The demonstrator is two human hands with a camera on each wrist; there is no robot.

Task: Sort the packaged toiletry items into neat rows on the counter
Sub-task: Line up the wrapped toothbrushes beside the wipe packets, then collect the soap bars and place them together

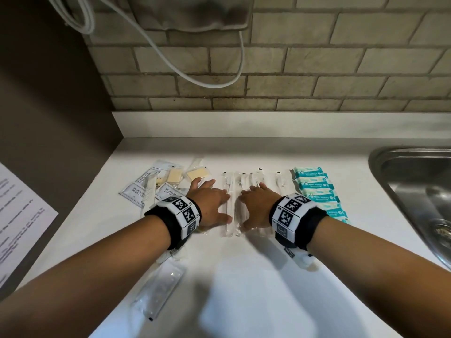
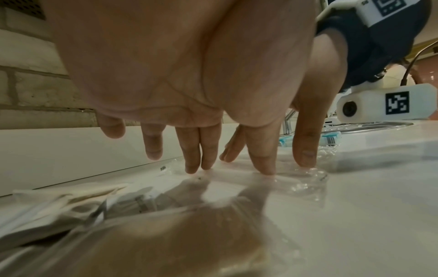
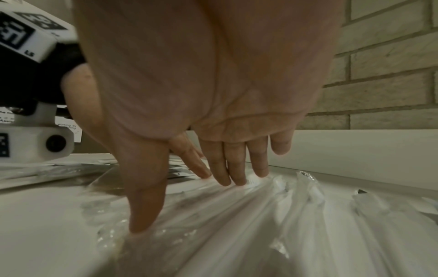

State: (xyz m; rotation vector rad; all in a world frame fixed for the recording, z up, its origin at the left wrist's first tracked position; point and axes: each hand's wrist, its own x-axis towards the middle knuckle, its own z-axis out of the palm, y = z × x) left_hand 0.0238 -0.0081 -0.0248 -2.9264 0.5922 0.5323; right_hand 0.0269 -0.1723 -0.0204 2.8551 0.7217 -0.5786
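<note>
Both my hands are down flat on the white desk (image 1: 244, 276), palms low, fingers straight and spread. My left hand (image 1: 210, 203) presses on the left edge of the clear-wrapped toothbrushes (image 1: 246, 181); from the left wrist view two fingertips (image 2: 193, 166) and the thumb touch the crinkly wrap, while the little finger lifts clear. My right hand (image 1: 256, 206) lies over the middle of the same row, open, nothing gripped; in the right wrist view the thumb (image 3: 144, 215) digs into the plastic and the fingers (image 3: 227, 168) rest farther along the packets. The toothbrushes lie side by side, long ways pointing to the wall, between my two hands and under them. Right of them, just beside my right wrist, the teal wipes (image 1: 317, 191) run in a tidy overlapping column towards the sink (image 1: 415, 181). Left of my left hand it is messier: shampoo sachets (image 1: 136, 191) lie at angles, touching and overlapping, with yellow soaps (image 1: 197, 175) in clear wrap behind them. One more clear packet (image 1: 158, 289) sits alone near the front edge, under my left forearm, tilted. A printed sheet (image 1: 22, 215) hangs on the dark panel at far left. A white cable (image 1: 170, 62) loops down the brick wall (image 1: 341, 69) behind.
</note>
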